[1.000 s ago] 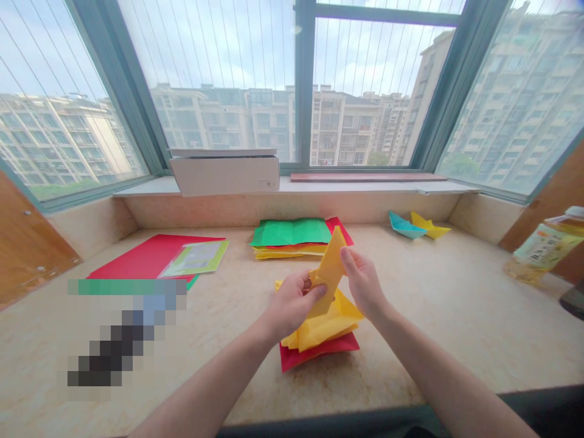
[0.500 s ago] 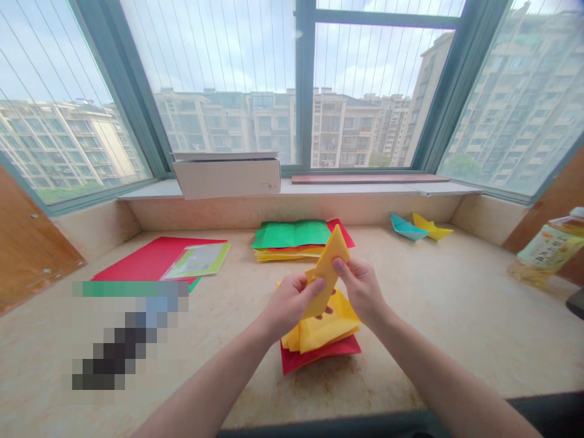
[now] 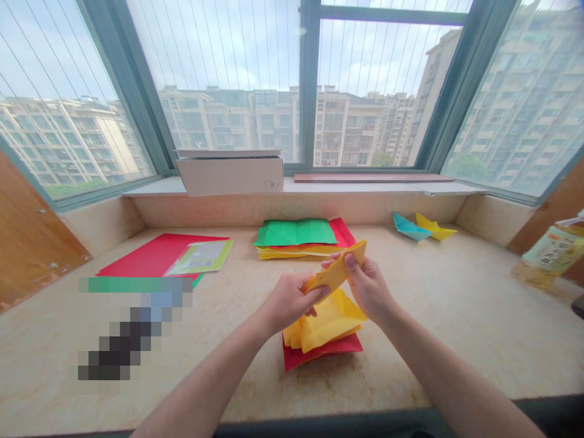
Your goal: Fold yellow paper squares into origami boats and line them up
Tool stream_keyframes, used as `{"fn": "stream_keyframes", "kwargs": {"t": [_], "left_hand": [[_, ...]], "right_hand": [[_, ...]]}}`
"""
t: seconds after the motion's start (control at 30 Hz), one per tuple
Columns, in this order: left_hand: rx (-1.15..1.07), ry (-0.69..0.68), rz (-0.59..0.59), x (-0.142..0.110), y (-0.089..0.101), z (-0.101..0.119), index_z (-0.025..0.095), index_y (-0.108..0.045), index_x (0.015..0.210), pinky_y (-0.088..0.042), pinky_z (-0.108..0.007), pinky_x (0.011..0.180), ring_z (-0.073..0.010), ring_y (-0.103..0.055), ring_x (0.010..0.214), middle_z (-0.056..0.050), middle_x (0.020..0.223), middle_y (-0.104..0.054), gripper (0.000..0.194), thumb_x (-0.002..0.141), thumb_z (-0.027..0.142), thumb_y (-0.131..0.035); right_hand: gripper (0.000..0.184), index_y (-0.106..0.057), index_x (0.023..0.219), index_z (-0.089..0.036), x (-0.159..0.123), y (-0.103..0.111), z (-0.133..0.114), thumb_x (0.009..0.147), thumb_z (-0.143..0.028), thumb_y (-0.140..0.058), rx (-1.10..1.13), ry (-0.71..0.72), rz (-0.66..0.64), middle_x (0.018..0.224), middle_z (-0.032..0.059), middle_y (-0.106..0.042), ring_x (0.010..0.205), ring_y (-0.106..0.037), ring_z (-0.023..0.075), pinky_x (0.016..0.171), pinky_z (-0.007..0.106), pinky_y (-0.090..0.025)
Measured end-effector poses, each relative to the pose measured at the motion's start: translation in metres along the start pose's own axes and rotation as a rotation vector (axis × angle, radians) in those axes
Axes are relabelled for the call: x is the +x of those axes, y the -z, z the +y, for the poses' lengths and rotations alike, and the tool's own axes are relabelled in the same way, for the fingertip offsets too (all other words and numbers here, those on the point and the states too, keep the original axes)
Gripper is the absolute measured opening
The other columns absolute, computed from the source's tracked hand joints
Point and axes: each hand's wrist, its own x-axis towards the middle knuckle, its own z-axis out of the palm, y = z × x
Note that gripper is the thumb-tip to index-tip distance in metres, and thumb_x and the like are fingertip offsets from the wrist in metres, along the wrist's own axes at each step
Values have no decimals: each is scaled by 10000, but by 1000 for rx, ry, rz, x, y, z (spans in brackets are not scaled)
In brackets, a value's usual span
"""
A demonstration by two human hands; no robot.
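Observation:
A folded piece of yellow paper [image 3: 338, 272] is held in the air between both hands, tilted up to the right. My left hand [image 3: 295, 302] pinches its lower left end with the thumb on top. On the upper right end, my right hand [image 3: 368, 286] presses with its thumb, fingers behind the paper. Directly beneath lie folded yellow sheets [image 3: 326, 328] on top of red paper [image 3: 326, 353], partly covered by my hands.
Behind is a stack with a green sheet [image 3: 296, 232] on top. Two paper boats, blue [image 3: 410, 227] and yellow [image 3: 435, 227], sit back right. At left lie red paper [image 3: 150, 255] and a clear packet [image 3: 201, 257]. A bottle [image 3: 550, 252] stands right; a white box [image 3: 230, 175] rests on the sill.
The folded yellow paper has turned from steeply upright to a flatter slant, its upper end swinging right and down. Both hands keep hold of it. The view has shifted slightly.

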Motion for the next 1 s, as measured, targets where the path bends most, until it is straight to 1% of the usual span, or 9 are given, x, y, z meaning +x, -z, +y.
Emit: {"fn": "stream_keyframes", "kwargs": {"t": [0.1, 0.23, 0.33, 0.43, 0.53, 0.6, 0.67, 0.8, 1.0], "left_hand": [[-76, 72, -71, 0, 1, -3, 138, -612, 864, -421, -186, 394, -106, -610, 449, -60, 828, -692, 384, 895, 514, -545], [-123, 66, -42, 0, -1, -7, 127, -604, 822, -367, -165, 344, -89, -593, 409, -77, 814, -709, 410, 898, 524, -540], [-147, 53, -27, 0, -4, -9, 122, -615, 867, -336, -159, 314, -82, -578, 379, -80, 807, -719, 423, 909, 533, -524], [-159, 45, -33, 1, -5, -9, 115, -623, 854, -346, -159, 304, -83, -575, 366, -85, 794, -722, 433, 908, 533, -526], [-180, 41, -29, 1, -7, -8, 117, -616, 817, -355, -156, 305, -82, -576, 359, -81, 790, -723, 407, 899, 511, -549], [-204, 53, -29, 1, -8, -7, 121, -611, 818, -346, -153, 300, -81, -574, 353, -79, 787, -727, 389, 897, 498, -557], [-232, 78, -45, 1, -8, -6, 121, -606, 816, -329, -149, 290, -77, -563, 340, -84, 782, -733, 395, 897, 504, -554], [-269, 140, -116, -1, -4, -4, 121, -597, 878, -276, -141, 268, -63, -523, 304, -88, 761, -747, 406, 885, 525, -571], [-314, 150, -184, 0, 0, -2, 120, -589, 848, -253, -140, 262, -52, -507, 296, -106, 779, -759, 424, 868, 543, -591]], "right_hand": [[396, -697, 952, -201, 2, -1, -3, 861, -579, -624, 53, 0, 23, 882, 91, -764, 858, -730, 276, 765, 430, -582], [414, -673, 1073, -212, 1, -6, -7, 882, -572, -600, 205, -36, 21, 978, 100, -755, 863, -720, 255, 750, 401, -574], [425, -662, 1155, -209, -3, -10, -4, 875, -528, -636, 184, -130, -115, 1072, 104, -729, 873, -697, 232, 717, 346, -555], [369, -712, 1074, -175, -7, -15, 2, 845, -464, -699, 85, -225, -204, 987, 91, -734, 779, -665, 191, 616, 276, -509], [341, -734, 992, -163, -9, -20, 5, 840, -466, -697, 97, -243, -151, 861, 67, -727, 626, -603, 146, 497, 239, -432], [331, -733, 977, -163, -9, -21, 5, 843, -463, -694, 121, -244, -124, 844, 62, -724, 601, -593, 141, 478, 238, -419], [341, -730, 981, -166, -9, -19, 3, 867, -480, -662, 127, -250, -128, 866, 67, -728, 628, -620, 155, 505, 251, -449], [472, -727, 957, -152, -6, -12, -2, 916, -580, -533, 62, -219, -152, 859, 88, -734, 680, -671, 195, 571, 290, -501], [516, -713, 908, -156, -2, -7, -6, 903, -630, -509, -137, -125, -73, 815, 88, -732, 706, -679, 219, 591, 300, -514]]}}
